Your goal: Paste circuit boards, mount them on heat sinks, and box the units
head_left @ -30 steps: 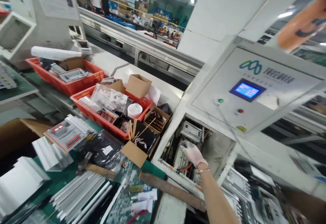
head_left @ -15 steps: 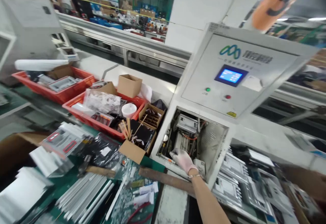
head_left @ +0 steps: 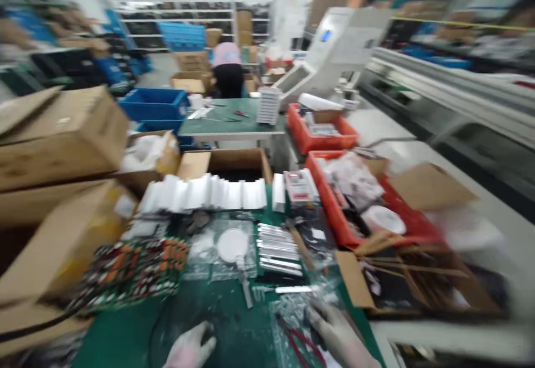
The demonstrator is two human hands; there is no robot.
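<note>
Having the pliers (head_left: 286, 324) on the bench (head_left: 125, 332) by the right hand (head_left: 334, 329) probably keeps them handy, though blur means I can't tell that grip, while the left hand (head_left: 190, 347) is kinda wide open.

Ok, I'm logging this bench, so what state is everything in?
Machine screen: lit
Front red bin: open, loaded
Rear red bin: open, loaded
Central carton: open
Right carton: flap out
Metal strips: side by side
Red-handled pliers: handles spread
Left hand: open, empty
Right hand: grip unclear
</note>
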